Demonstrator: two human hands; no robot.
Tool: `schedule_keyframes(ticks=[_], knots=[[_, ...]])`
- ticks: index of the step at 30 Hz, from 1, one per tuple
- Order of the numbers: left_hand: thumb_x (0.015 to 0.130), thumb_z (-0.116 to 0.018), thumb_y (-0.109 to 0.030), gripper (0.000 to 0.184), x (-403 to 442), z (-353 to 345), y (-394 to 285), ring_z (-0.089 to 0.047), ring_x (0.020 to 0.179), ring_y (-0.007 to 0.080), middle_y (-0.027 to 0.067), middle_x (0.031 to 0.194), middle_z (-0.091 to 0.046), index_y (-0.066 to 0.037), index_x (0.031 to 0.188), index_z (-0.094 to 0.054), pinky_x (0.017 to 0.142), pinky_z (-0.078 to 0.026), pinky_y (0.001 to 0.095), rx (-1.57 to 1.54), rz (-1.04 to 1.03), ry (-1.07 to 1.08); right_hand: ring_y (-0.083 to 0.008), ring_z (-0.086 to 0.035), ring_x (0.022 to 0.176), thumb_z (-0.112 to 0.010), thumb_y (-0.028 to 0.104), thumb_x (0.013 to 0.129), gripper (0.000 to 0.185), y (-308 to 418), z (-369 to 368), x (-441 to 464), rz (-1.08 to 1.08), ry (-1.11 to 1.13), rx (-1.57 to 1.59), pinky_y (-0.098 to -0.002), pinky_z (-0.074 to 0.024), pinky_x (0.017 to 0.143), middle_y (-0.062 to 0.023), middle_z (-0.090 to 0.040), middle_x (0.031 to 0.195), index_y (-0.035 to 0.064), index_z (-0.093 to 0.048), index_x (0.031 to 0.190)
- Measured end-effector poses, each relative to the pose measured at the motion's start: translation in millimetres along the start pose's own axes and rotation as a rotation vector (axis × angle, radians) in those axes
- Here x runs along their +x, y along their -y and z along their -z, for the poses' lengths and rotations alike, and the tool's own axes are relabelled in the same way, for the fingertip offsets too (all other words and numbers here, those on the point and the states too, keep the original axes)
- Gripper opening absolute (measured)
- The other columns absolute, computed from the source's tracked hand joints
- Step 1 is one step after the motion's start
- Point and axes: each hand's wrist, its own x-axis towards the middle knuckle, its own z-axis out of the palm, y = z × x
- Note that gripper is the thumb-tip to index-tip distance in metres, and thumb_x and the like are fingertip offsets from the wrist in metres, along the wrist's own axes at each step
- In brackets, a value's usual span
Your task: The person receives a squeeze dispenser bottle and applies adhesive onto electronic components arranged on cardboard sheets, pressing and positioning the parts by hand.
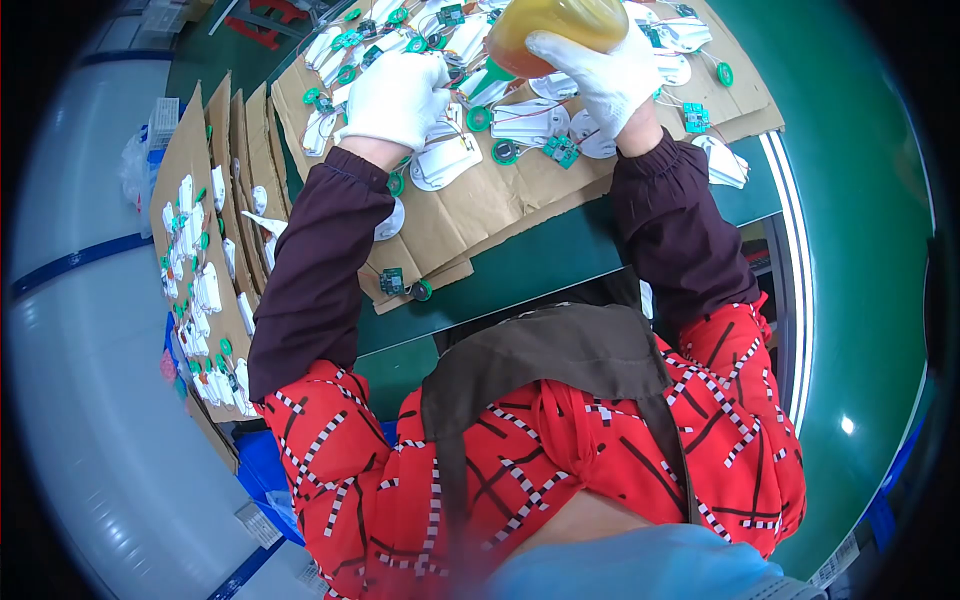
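My right hand (612, 82), in a white glove, grips a bottle of yellowish liquid (545, 32), tilted over the work at the top of the view. My left hand (395, 100), also gloved in white, has its fingers curled in among the parts. Whatever those fingers hold is hidden. Close to it lies a white plastic housing (447, 163) with a rounded end. Between the hands are wired green discs (478, 118) and another white housing (528, 122). A green circuit board (561, 151) rests below the right hand.
Cardboard sheets (500, 205) carrying many wired parts cover the green table (580, 245). At left, several upright cardboard sheets (218, 130) stand close together, with more white parts on them. One board (391, 281) lies near the cardboard's front edge. A bright strip (795, 270) runs along the right.
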Motion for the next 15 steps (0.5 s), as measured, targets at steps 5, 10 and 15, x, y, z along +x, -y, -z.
schedule_keyframes(ticks=[5, 10, 15], knots=[[0.076, -0.066, -0.014, 0.008, -0.3, 0.0, -0.3, -0.062, 0.069, 0.0306, 0.014, 0.072, -0.062, -0.007, 0.076, -0.064, 0.061, -0.048, 0.0382, -0.004, -0.019, -0.022, -0.0169, -0.058, 0.102, -0.077, 0.005, 0.074, 0.056, 0.4, -3.0, -1.4, -0.047, -0.003, -0.002, -0.0298, -0.0485, 0.087, -0.0065, -0.06, 0.112, 0.0027, -0.051, 0.123], [0.075, -0.066, -0.015, 0.009, 0.0, -1.4, 0.6, -0.062, 0.068, 0.0312, 0.0142, 0.071, -0.062, -0.006, 0.076, -0.064, 0.061, -0.048, 0.0384, -0.004, -0.021, -0.017, -0.0165, -0.058, 0.101, -0.077, 0.004, 0.072, 0.057, -2.8, -7.3, -2.1, -0.006, -0.041, -0.066, -0.0298, -0.0485, 0.087, -0.0066, -0.061, 0.111, 0.0023, -0.051, 0.122], [0.076, -0.066, -0.015, 0.009, 0.0, -0.3, -1.4, -0.061, 0.067, 0.0315, 0.015, 0.07, -0.061, -0.006, 0.075, -0.063, 0.06, -0.048, 0.0385, 0.0, -0.018, -0.026, -0.0164, -0.058, 0.101, -0.079, 0.003, 0.07, 0.06, 0.5, -8.2, -1.8, -0.022, -0.029, -0.102, -0.0297, -0.0483, 0.087, -0.0069, -0.061, 0.11, 0.0019, -0.05, 0.123]])
